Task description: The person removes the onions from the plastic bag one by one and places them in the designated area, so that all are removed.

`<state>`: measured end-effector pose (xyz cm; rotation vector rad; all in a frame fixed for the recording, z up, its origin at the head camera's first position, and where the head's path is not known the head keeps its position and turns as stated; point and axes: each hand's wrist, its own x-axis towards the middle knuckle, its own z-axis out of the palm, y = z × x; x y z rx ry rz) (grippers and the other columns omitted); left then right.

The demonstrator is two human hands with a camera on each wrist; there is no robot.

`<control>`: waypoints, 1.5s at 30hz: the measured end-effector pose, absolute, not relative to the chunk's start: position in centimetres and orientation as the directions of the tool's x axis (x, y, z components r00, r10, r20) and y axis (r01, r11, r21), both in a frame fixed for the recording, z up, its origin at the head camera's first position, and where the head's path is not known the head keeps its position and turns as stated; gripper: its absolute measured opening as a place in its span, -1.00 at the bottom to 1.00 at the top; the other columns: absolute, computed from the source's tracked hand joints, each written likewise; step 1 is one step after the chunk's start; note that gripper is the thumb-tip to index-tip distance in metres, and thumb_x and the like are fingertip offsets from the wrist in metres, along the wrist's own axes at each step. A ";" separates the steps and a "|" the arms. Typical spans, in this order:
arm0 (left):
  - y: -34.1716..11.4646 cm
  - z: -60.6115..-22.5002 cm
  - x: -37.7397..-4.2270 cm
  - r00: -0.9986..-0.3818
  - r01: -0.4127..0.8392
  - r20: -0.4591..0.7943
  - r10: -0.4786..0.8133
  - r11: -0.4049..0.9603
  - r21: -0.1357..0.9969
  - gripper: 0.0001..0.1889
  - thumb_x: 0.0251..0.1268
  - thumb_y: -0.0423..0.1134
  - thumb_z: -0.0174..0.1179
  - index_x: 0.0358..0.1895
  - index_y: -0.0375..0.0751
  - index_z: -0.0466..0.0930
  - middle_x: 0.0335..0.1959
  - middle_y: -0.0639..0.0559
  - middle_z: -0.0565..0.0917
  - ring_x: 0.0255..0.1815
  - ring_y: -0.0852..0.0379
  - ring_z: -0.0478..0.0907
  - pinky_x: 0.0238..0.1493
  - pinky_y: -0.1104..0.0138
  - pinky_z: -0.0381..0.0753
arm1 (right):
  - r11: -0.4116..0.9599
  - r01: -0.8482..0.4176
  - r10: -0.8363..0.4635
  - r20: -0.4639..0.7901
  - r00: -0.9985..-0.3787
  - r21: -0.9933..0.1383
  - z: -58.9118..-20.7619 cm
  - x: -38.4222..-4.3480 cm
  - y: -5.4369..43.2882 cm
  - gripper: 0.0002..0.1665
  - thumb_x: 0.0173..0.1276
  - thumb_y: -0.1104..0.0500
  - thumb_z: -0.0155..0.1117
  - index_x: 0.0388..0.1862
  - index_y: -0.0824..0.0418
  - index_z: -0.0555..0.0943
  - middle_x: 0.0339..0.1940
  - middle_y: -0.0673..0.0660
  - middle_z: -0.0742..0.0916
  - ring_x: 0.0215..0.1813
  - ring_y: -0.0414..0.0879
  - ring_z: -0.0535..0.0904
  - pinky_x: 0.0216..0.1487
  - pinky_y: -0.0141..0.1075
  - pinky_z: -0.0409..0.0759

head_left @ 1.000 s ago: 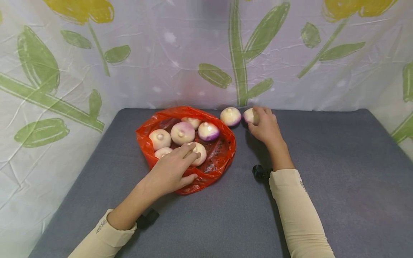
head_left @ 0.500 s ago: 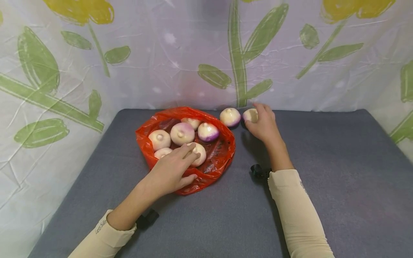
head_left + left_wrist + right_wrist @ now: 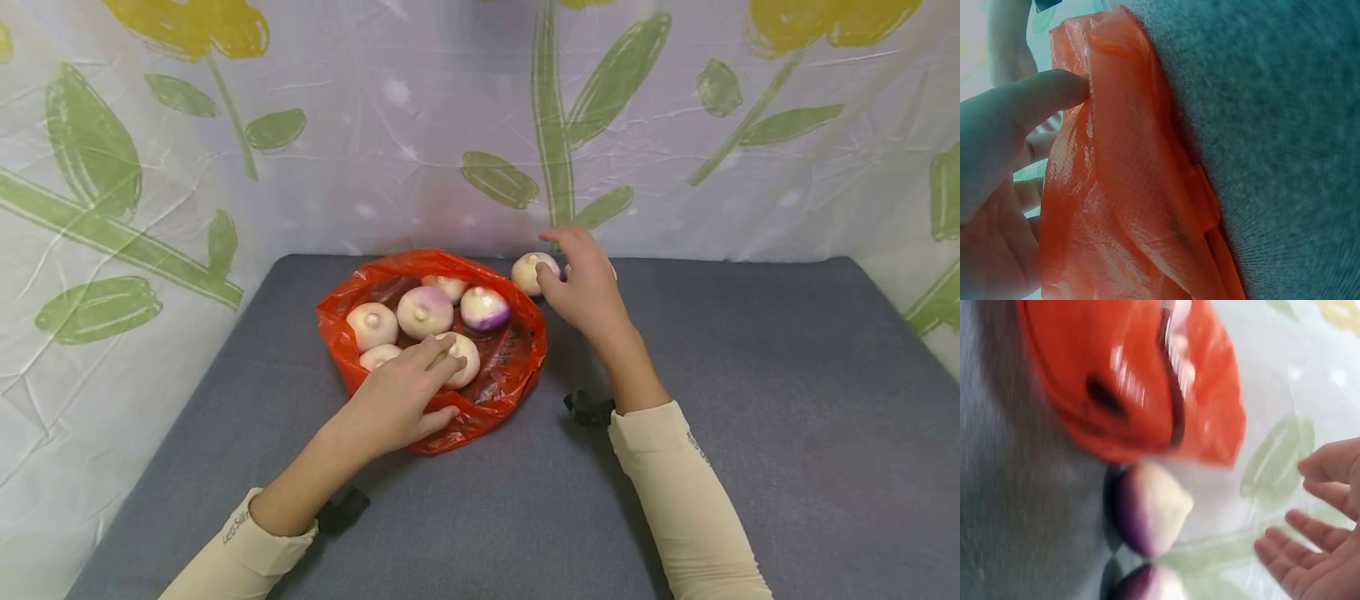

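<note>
White-and-purple turnips (image 3: 425,312), several of them, lie in a red plastic bag (image 3: 525,367) with its mouth spread wide. My left hand (image 3: 401,396) reaches over the bag's near rim, its relaxed fingers on a turnip (image 3: 467,367) at the front; the left wrist view shows the thumb (image 3: 1060,87) at the red plastic. Beyond the bag's right side, a turnip (image 3: 1150,509) sits on the table with a second turnip (image 3: 1150,587) beside it. Above these two hovers my right hand (image 3: 585,287), fingers loosely spread and holding nothing; it hides most of the second one in the head view.
A grey cloth covers the table (image 3: 750,417). Right behind its far edge hangs a pale curtain (image 3: 360,167) printed with green leaves and yellow flowers, which also runs along both sides.
My right hand has left the far-right turnip and moved left, toward the turnip beside the bag. Both loose turnips stay where they were. My left hand and the bag have not moved.
</note>
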<state>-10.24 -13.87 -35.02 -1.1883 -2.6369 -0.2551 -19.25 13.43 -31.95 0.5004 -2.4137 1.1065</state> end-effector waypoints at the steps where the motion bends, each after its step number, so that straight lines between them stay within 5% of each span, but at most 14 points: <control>1: -13.9 -35.0 -10.2 -0.640 0.755 0.287 0.713 0.653 0.061 -0.43 0.08 -0.07 0.50 0.12 -0.28 0.59 0.27 -0.32 0.51 0.26 -0.23 0.48 0.22 -0.02 0.48 | 0.602 -0.521 -0.158 0.549 -0.821 -0.606 -31.9 -19.1 13.0 -0.58 0.27 0.32 0.26 0.11 0.40 0.62 0.13 0.33 0.63 0.22 0.20 0.50 0.22 0.05 0.43; 7: -13.9 -35.1 -10.3 -0.631 0.760 0.302 0.714 0.647 0.058 -0.43 0.06 -0.08 0.51 0.11 -0.29 0.59 0.24 -0.31 0.52 0.24 -0.23 0.50 0.20 -0.01 0.50 | 0.573 -0.625 -0.321 0.556 -0.767 -0.531 -32.2 -18.2 10.7 -0.76 0.32 0.32 0.23 -0.09 0.36 0.70 -0.16 0.23 0.71 -0.15 0.11 0.59 -0.13 -0.11 0.57; 25: -13.9 -35.2 -10.4 -0.622 0.766 0.313 0.718 0.641 0.051 -0.44 0.05 -0.11 0.50 0.10 -0.29 0.58 0.22 -0.29 0.52 0.23 -0.20 0.50 0.18 0.01 0.52 | 0.515 -0.817 -0.650 0.503 -0.569 -0.258 -34.7 -18.0 7.9 -0.72 0.18 0.44 0.26 -0.10 0.32 0.65 -0.02 0.23 0.66 0.12 0.09 0.55 0.25 -0.12 0.44; 33: -13.9 -35.0 -10.4 -0.625 0.762 0.314 0.715 0.646 0.046 -0.44 0.04 -0.10 0.51 0.09 -0.29 0.59 0.23 -0.30 0.52 0.20 -0.21 0.52 0.17 0.01 0.52 | 0.566 -0.783 -0.661 0.425 -0.618 -0.258 -35.0 -17.7 7.9 -0.68 0.15 0.43 0.25 -0.08 0.31 0.65 0.22 0.41 0.59 0.37 0.25 0.41 0.43 -0.01 0.26; 38: -13.9 -35.1 -10.4 -0.621 0.765 0.317 0.717 0.643 0.044 -0.45 0.04 -0.11 0.51 0.08 -0.29 0.58 0.22 -0.29 0.53 0.19 -0.20 0.53 0.15 0.02 0.53 | 0.564 -0.795 -0.662 0.453 -0.598 -0.225 -35.0 -17.8 7.9 -0.78 0.14 0.45 0.22 -0.22 0.29 0.63 0.03 0.29 0.66 0.17 0.22 0.50 0.32 -0.03 0.34; 45: -13.9 -35.2 -10.4 -0.618 0.767 0.320 0.718 0.640 0.045 -0.45 0.04 -0.12 0.51 0.08 -0.29 0.58 0.21 -0.29 0.53 0.19 -0.20 0.53 0.15 0.02 0.54 | 0.630 -0.741 -0.621 0.422 -0.660 -0.232 -34.5 -17.6 8.1 -0.61 0.18 0.47 0.25 0.00 0.30 0.69 -0.05 0.20 0.72 0.07 0.15 0.56 0.22 -0.09 0.43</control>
